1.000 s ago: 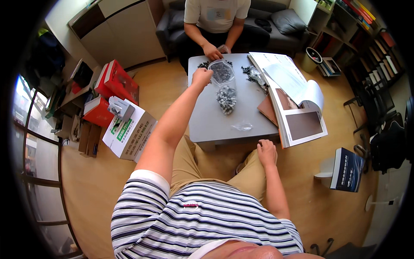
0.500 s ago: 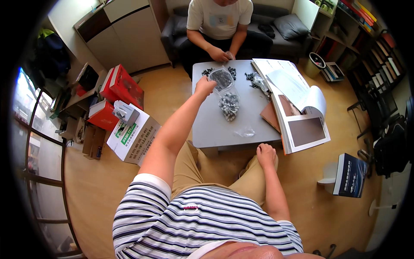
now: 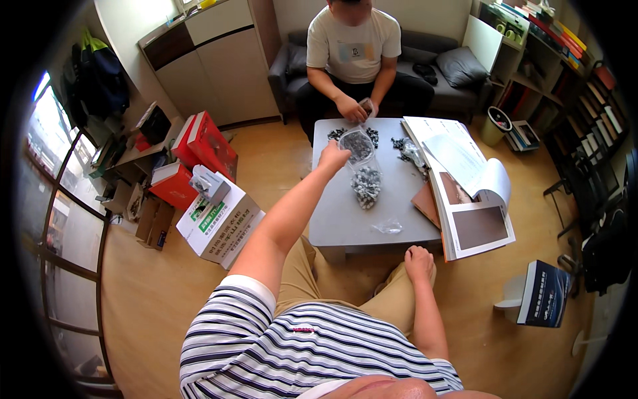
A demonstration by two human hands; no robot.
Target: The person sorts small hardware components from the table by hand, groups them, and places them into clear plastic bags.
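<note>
My left hand [image 3: 334, 158] reaches over the grey table [image 3: 330, 219], its fingers closed on the near-left rim of a clear round plastic tub [image 3: 357, 145]. Small dark pieces show in the tub. Right in front of it lies a clear plastic bag [image 3: 366, 187] full of small grey and white pieces. My right hand [image 3: 419, 263] rests on my right knee, fingers loosely laid over it, and holds nothing. Small black parts [image 3: 337, 135] are scattered beside the tub. Nearer me lies a crumpled clear bag [image 3: 387, 227].
Across the table a person [image 3: 353, 53] on a dark sofa holds a small clear bag [image 3: 366, 106]. Large open sample books [image 3: 478, 229] overhang the table's right edge, next to more black parts [image 3: 404, 147]. A white carton [image 3: 229, 229] and red boxes [image 3: 211, 146] stand left.
The whole view has shifted, so the table sits lower and further right in it. My left hand keeps its grip on the tub; my right hand stays on the knee.
</note>
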